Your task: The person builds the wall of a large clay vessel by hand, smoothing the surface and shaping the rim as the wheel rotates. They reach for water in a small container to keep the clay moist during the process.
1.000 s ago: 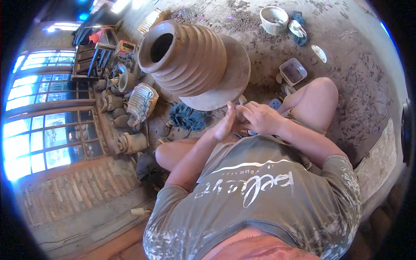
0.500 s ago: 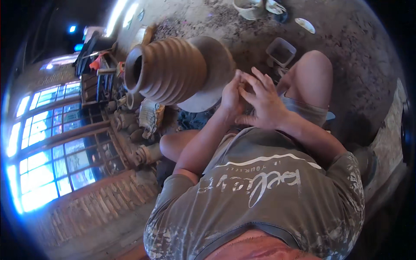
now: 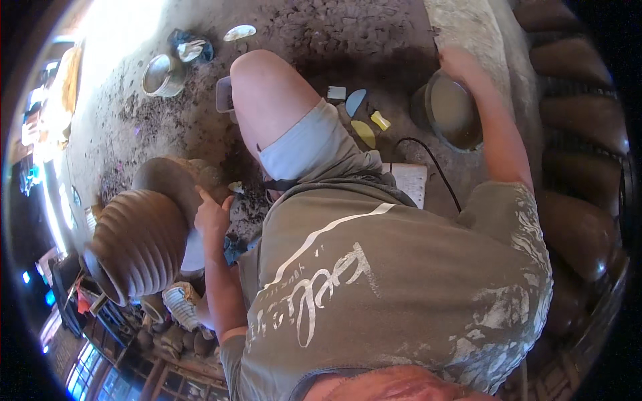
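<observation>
My left hand (image 3: pixel 212 212) is raised beside the ribbed clay pot (image 3: pixel 137 244), index finger and thumb apart, near the edge of the round turntable (image 3: pixel 157 170) that carries the pot. I see nothing held in it. My right hand (image 3: pixel 458 65) is out at the upper right, at the far rim of a dark bucket of cloudy water (image 3: pixel 448 110). Its fingertips are bent and small in view; whether they grip anything is unclear.
A blue curved scraper (image 3: pixel 356 100), yellow scraper (image 3: pixel 363 132), yellow sponge (image 3: pixel 380 120) and white board (image 3: pixel 408 184) lie on the floor. A pale bucket (image 3: pixel 160 75) stands upper left, large dark glossy pots (image 3: pixel 575 227) line the right, smaller pots (image 3: pixel 177 337) sit lower left.
The view has swung round to the right. My hands, earlier together in front of me, have separated: the right reached out to the bucket, the left stayed by the pot.
</observation>
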Demonstrator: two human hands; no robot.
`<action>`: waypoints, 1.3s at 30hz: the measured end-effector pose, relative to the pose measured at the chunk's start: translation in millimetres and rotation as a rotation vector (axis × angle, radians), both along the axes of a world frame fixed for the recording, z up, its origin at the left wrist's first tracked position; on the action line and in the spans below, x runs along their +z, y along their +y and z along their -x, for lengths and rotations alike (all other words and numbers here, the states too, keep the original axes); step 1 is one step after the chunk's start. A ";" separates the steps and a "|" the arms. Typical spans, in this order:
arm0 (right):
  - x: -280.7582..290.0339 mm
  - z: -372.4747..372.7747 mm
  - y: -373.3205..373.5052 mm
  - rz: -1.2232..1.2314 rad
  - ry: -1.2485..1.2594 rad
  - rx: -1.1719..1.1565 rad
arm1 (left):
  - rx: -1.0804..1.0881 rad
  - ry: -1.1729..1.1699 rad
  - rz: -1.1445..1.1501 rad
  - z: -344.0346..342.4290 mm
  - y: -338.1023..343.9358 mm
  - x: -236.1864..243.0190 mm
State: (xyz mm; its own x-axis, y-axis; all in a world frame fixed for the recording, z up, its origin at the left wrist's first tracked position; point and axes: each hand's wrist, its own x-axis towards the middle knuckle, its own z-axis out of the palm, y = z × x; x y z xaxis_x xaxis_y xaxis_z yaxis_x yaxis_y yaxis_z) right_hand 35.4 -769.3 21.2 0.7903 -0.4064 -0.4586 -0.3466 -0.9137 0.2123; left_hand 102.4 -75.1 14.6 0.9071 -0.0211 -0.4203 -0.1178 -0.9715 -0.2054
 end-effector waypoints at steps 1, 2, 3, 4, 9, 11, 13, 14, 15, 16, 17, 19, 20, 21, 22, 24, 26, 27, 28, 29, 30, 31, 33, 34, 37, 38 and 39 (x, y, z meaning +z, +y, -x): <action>-9.5 25.2 -18.9 0.022 0.091 0.010 | -0.012 0.021 -0.017 0.7 -3.5 3.3; -29.5 53.6 -35.2 0.039 0.186 0.022 | -0.021 0.046 -0.039 3.1 -4.0 4.7; -69.4 89.9 -65.3 -0.055 0.138 -0.078 | -0.054 0.052 -0.031 3.8 -3.7 5.1; -101.0 112.2 -86.5 -0.142 0.085 -0.170 | -0.080 0.056 -0.018 3.6 -3.5 4.5; -147.3 145.4 -49.2 -0.397 0.193 -0.423 | -0.144 0.133 -0.001 15.1 14.4 16.8; -159.8 144.6 -43.3 -0.370 0.214 -0.552 | -0.157 0.137 0.032 22.9 28.5 18.9; -162.5 136.1 -47.1 -0.351 0.270 -0.429 | -0.160 0.134 0.103 37.4 42.8 17.9; -160.4 128.4 -51.6 -0.342 0.297 -0.312 | -0.149 0.122 0.135 47.0 51.8 15.8; -156.6 118.0 -60.8 -0.327 0.322 -0.186 | -0.177 0.117 0.179 55.5 62.0 -1.0; -152.9 120.3 -85.9 -0.217 0.438 0.022 | -0.182 0.122 0.231 51.4 60.7 -13.0; -135.3 83.6 -71.9 -0.270 0.334 -0.008 | -0.132 0.101 0.237 63.7 68.6 -12.0; -92.8 41.8 -61.1 -0.151 0.247 0.132 | -0.063 0.106 0.233 61.1 56.9 -4.4; -72.7 17.7 -49.9 -0.144 0.159 0.167 | -0.068 0.088 0.263 59.0 50.2 4.5; -51.2 -5.0 -25.9 -0.218 -0.106 0.223 | -0.104 0.122 0.298 58.0 46.7 13.5; -20.6 -36.4 14.6 -0.229 -0.219 0.223 | -0.076 0.087 0.318 59.0 35.5 23.8; 43.0 -79.3 97.1 -0.314 -0.493 0.303 | -0.058 0.017 0.534 65.0 9.6 47.2; 88.1 -113.1 174.9 -0.491 -0.757 0.418 | 0.051 -0.024 0.643 77.7 -15.4 73.4; 104.5 -130.4 217.0 -0.592 -0.855 0.448 | 0.106 -0.062 0.702 86.9 -19.2 78.1; 112.3 -148.1 258.1 -0.872 -0.903 0.458 | 0.158 -0.104 0.766 97.3 -21.3 81.3; 118.1 -162.0 298.3 -1.147 -0.941 0.456 | 0.199 -0.144 0.833 103.9 -21.6 83.0; 124.4 -164.5 345.1 -1.438 -0.868 0.360 | 0.184 -0.212 0.862 111.1 -20.4 82.4; 128.7 -164.3 389.5 -1.716 -0.774 0.252 | 0.211 -0.244 0.866 117.2 -19.5 84.6; 89.5 -180.7 467.3 -2.096 -0.511 -0.117 | 0.246 -0.293 0.881 125.7 -18.3 91.7; 76.2 -169.3 502.0 -2.049 -0.343 -0.253 | 0.310 -0.315 0.953 133.9 -13.9 93.1; 41.1 -127.1 570.6 -1.833 -0.015 -0.557 | 0.574 -0.440 1.206 160.1 -11.5 98.5; 1.2 -132.0 583.0 -1.719 0.011 -0.669 | 0.670 -0.365 1.357 161.0 -11.4 102.0; -37.1 -136.6 593.9 -1.597 0.043 -0.778 | 0.752 -0.395 1.529 163.7 -14.3 103.0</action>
State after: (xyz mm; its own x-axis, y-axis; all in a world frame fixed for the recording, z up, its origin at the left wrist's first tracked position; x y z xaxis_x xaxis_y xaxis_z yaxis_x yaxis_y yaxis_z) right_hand 172.0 -175.4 -16.0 0.6290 0.1743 -0.7576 -0.7774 0.1360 -0.6141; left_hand -61.3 -89.4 117.6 0.9389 0.2831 -0.1960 0.2365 -0.1165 0.9646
